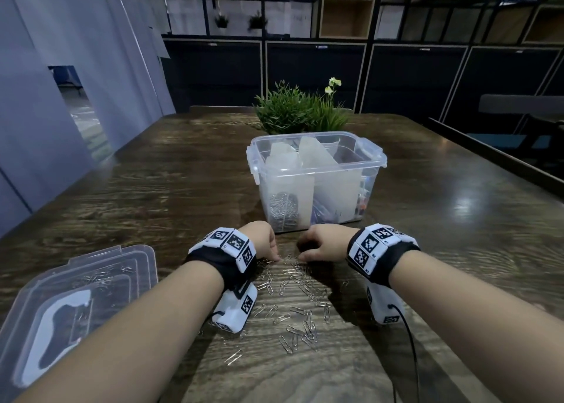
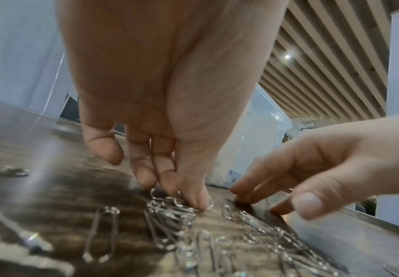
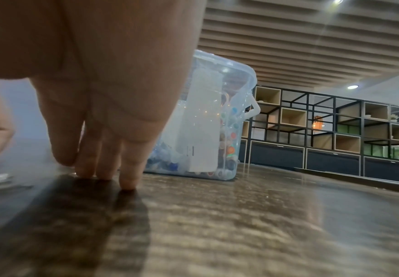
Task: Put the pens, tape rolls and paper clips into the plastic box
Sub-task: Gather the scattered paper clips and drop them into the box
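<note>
Gathering: both hands down on the worktop [image 1: 152, 195], working the loose paper clips [image 1: 300, 283] just short of the plastic box [image 1: 317, 185].
Left grip: left hand [image 1: 262, 239] curled, thumb and fingertips [image 2: 200, 200] pinching a small bunch of clips right at the contact point.
Right grip: right hand [image 1: 323, 242] with fingers straight, fingertips [image 3: 128, 182] pressed on the wood; grasping nothing that shows. Looks like raking, my read.
Done so far: box already has a heap of clips in its near-left compartment [image 1: 283, 208]; coloured items and what look like pens sit in the right-hand compartments, too blurred to name exactly. No pens or tape rolls visible loose on the worktop.
Left to do: many clips scattered from between the grips back toward the wrists and beyond; a few more lie on the lid [image 1: 82, 298], well left of the left grip. Judged late stage, clips only.
Box: clear thin-walled plastic, rounded corners, side latches, frosted white dividers inside, open top.
Lid: same clear plastic, stepped rectangular relief, lying flat.
Clips: thin bright steel wire, oblong loops, tangling easily; likely to slip from a pinch.
Worktop: dark wood, strong grain, glossy reflections.
Beyond the box: green potted plant [image 1: 293, 109].
</note>
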Tool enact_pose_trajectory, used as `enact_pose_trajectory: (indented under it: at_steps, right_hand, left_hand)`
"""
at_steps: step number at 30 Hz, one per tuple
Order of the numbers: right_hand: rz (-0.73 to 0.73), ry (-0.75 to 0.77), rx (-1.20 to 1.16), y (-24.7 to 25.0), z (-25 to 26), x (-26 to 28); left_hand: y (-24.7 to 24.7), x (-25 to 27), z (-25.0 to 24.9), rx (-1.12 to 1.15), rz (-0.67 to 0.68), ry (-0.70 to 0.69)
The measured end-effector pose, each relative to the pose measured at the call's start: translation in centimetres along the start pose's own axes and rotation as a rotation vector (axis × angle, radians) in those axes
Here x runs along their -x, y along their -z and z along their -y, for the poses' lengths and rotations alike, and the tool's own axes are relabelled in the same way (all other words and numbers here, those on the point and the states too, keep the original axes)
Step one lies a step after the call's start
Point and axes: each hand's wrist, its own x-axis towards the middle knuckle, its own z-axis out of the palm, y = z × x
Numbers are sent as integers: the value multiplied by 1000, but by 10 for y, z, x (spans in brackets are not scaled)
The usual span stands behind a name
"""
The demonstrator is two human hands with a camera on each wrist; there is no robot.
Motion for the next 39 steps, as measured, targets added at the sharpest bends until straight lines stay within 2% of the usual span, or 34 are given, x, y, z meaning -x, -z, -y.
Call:
enact_pose_trajectory:
  at_steps: [4, 10, 14, 17, 22, 26, 31, 39]
  right_hand:
    - [23, 27, 57, -12, 9, 18]
    - [4, 63, 29, -24, 13, 38]
    - [15, 65, 75, -27, 24, 44]
    - [-57, 68, 93, -28, 31, 48]
    - [-110, 60, 82, -28, 42, 52]
    - [-110, 9, 64, -23, 48, 49]
    - [-108, -31, 31, -21, 49, 43]
    - [-52, -45, 16, -21, 46, 38]
  left_hand:
    - [0, 14, 2, -33, -26, 0]
    - [10, 41, 10, 65, -124, -76]
    - [0, 58, 14, 15, -30, -66]
    - [-6, 64, 16, -36, 37, -65]
    - [-11, 65, 8, -113, 8, -70]
    - [-14, 61, 5, -26, 31, -49]
    - [-12, 57, 3, -44, -9, -49]
    - [-13, 55, 1, -150, 72, -66]
